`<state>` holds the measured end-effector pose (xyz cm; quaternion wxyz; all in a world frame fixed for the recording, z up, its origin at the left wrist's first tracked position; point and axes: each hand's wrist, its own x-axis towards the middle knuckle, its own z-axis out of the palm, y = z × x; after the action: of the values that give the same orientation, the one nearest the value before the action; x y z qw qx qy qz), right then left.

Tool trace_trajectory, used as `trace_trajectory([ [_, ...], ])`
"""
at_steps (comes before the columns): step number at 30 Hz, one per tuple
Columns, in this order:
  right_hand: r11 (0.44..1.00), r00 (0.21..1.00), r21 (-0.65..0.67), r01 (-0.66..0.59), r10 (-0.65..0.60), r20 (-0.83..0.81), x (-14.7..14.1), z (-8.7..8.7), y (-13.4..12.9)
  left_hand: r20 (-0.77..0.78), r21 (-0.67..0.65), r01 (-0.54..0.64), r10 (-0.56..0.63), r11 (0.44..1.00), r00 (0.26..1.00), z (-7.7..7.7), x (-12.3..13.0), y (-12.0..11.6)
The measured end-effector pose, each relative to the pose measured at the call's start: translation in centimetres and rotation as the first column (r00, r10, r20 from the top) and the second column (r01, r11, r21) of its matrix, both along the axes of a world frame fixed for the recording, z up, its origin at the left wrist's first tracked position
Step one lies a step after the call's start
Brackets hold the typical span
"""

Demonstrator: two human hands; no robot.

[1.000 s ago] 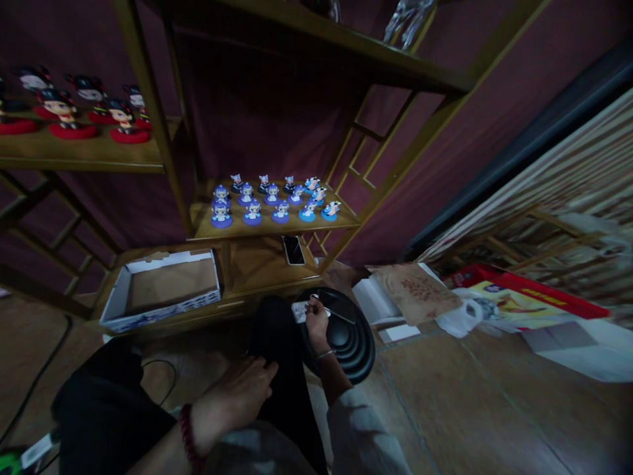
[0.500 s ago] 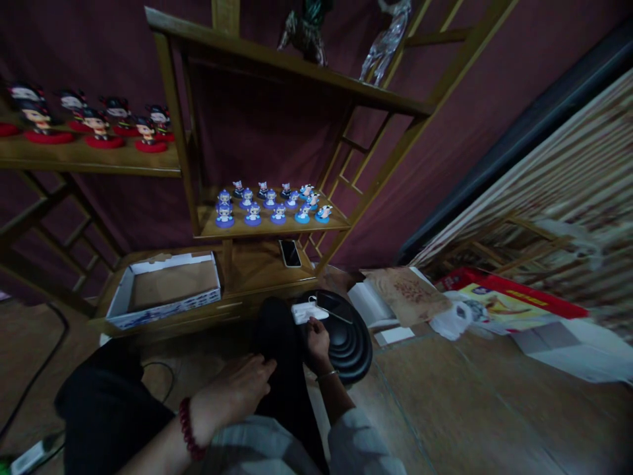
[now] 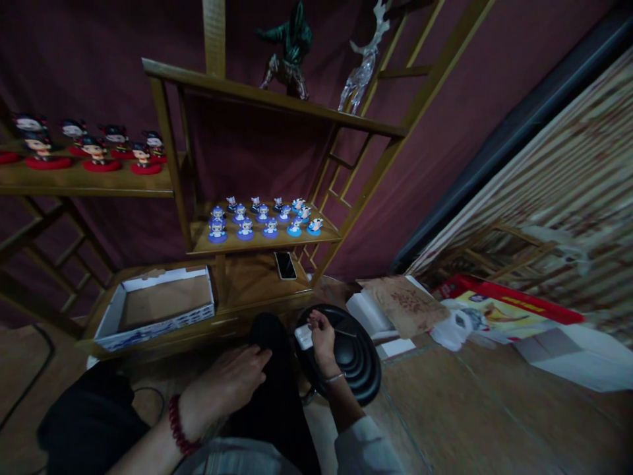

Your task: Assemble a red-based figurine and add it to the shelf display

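My left hand (image 3: 230, 380), with a dark red bead bracelet at the wrist, rests on my dark-clothed knee; it is open and holds nothing. Over a round black stool (image 3: 359, 369) is my right hand (image 3: 322, 340), its fingers curled together. Whether anything small is between them is hidden. Just left of these fingers, a small white packet (image 3: 303, 336) lies on the stool, partly covered by the hand. A thin stick-like item (image 3: 345, 333) lies on the stool to the right of the hand.
Ahead stands a wooden shelf (image 3: 267, 245) with several small purple and blue figurines. A phone (image 3: 285, 265) and an open cardboard box (image 3: 165, 300) lie on the lower board. Red-based figurines (image 3: 95, 153) stand at left. Boxes, paper (image 3: 403, 303) and a plastic bag (image 3: 452, 326) are at right.
My right hand has lifted from the white packet's lower edge and turned, now covering its right part. My left hand stays on the knee. The view has tilted up a little.
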<state>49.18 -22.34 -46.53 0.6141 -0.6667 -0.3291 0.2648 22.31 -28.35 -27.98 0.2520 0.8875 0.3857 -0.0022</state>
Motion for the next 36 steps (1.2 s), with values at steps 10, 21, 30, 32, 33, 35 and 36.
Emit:
trace_trajectory([
  [10,0.991,0.990,0.045,-0.130,0.127,0.061,-1.8,4.2,2.6,0.062,0.019,-0.010,0.008,1.000,0.998,0.4,1.6,5.4],
  [21,0.923,0.915,0.100,-0.372,0.347,0.204,-7.5,8.3,4.1,0.176,0.347,-0.211,0.158,0.914,0.972,3.8,2.6,9.1],
  [30,0.858,0.836,0.164,-0.486,0.403,0.372,-5.6,11.3,4.4,0.289,0.479,-0.250,0.118,0.842,0.950,4.0,4.4,10.5],
  [32,0.861,0.835,0.182,-0.476,0.376,0.403,-4.4,12.1,4.6,0.303,0.504,-0.229,0.078,0.833,0.950,4.0,5.1,11.0],
  [33,0.864,0.836,0.198,-0.463,0.351,0.422,-3.7,12.7,4.8,0.308,0.517,-0.223,0.064,0.827,0.949,4.0,5.4,11.2],
  [35,0.873,0.827,0.233,-0.429,0.275,0.491,-1.8,14.2,5.5,0.307,0.541,-0.220,0.054,0.812,0.950,4.1,5.9,11.7],
  [36,0.872,0.822,0.255,-0.419,0.244,0.515,-0.8,15.0,6.0,0.297,0.551,-0.220,0.057,0.805,0.953,4.1,6.0,11.9],
])
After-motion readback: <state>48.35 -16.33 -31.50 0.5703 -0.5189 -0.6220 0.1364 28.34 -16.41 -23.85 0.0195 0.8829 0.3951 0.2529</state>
